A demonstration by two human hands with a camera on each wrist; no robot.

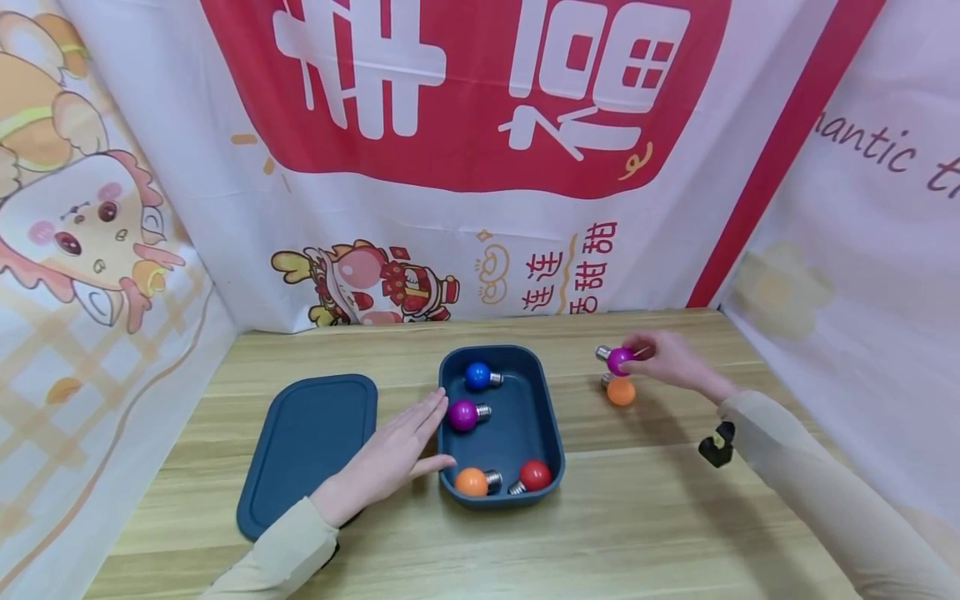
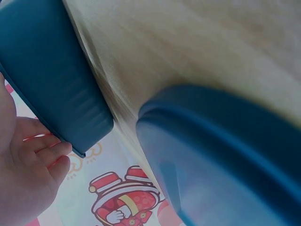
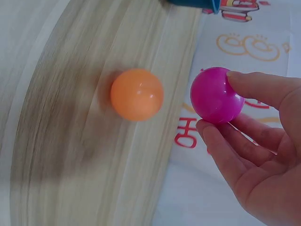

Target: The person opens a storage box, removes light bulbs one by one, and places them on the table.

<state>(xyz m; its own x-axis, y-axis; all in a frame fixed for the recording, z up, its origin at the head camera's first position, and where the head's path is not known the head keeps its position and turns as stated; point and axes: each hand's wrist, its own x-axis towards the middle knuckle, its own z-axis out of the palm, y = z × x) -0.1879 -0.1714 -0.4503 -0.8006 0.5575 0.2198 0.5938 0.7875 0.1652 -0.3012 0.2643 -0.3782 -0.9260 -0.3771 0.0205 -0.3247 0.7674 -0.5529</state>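
Thumb and fingertips of the right hand (image 1: 663, 360) close around the glass of a purple bulb (image 1: 619, 361), whose metal base points left in the head view. Fingers nearly straight and together, thumb spread apart, the left hand (image 1: 390, 454) rests against the left rim of a dark blue box (image 1: 517, 429) and grasps no bulb.

Just beside the held bulb, on the near side, an orange bulb (image 1: 621, 391) lies on the wooden table (image 1: 600, 525); the right wrist view shows a gap between the two.

Inside the box lie four more: a blue bulb (image 1: 477, 377) near the far end, a second purple bulb (image 1: 462, 415) along the left wall, a second orange bulb (image 1: 472, 482) in the near left corner and a red bulb (image 1: 535, 475) in the near right corner.

Left of the box, a matching lid (image 1: 315, 442) lies on the table, partly behind the left hand and forearm. Beyond the table hangs a white cloth (image 1: 420, 208) printed with red shapes, lettering and cartoon figures.
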